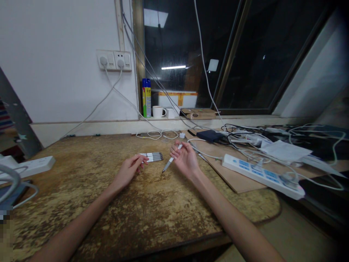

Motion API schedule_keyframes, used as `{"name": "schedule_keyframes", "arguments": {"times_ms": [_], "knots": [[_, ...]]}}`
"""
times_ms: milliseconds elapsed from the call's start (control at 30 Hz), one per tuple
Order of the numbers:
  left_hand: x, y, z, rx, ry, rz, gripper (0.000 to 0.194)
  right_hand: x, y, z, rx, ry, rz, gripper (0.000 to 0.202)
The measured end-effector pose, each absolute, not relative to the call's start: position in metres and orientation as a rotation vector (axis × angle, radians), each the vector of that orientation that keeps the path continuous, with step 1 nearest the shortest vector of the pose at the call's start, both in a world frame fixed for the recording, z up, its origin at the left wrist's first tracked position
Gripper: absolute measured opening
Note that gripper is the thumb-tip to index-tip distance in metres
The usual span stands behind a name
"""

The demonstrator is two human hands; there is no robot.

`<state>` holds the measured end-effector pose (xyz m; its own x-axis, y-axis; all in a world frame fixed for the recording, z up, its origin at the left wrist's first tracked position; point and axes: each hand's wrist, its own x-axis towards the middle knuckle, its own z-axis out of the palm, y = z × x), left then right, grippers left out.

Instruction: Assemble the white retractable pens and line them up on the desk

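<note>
Several white-and-grey pens (pixel 155 157) lie side by side on the worn wooden table (pixel 141 211), dark tips to the right. My left hand (pixel 133 166) rests at their left ends, fingers bent and covering part of them; whether it grips any is hidden. Just right of the row, my right hand (pixel 185 158) is turned palm up, its fingers curled round a single white-and-grey pen (pixel 168 163). That pen slants down to the left, its dark tip near the tabletop.
A white power strip (pixel 261 174) and tangled cables lie right, beside a brown board (pixel 242 182). Another strip (pixel 40 165) is at far left. On the sill stand a spray can (pixel 146 98), a mug (pixel 158 111) and a flat cardboard box (pixel 199 114).
</note>
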<state>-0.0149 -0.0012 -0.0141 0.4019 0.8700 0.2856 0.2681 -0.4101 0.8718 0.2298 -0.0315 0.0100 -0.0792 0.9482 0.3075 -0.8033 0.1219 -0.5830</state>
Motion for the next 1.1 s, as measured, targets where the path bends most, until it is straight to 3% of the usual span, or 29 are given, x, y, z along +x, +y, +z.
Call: {"name": "schedule_keyframes", "arguments": {"times_ms": [500,833,1100], "knots": [[-0.013,-0.003,-0.012,1.89,0.975,0.984,0.038,0.229,-0.035,0.013,-0.191,-0.738,1.487,0.025],[-0.011,-0.009,-0.006,1.873,0.952,0.991,0.039,0.223,-0.03,0.006,-0.337,-0.936,1.418,0.003],[-0.005,-0.019,0.0,1.865,0.824,0.942,0.043,0.21,-0.036,-0.011,-0.714,-1.621,1.174,0.033]]}}
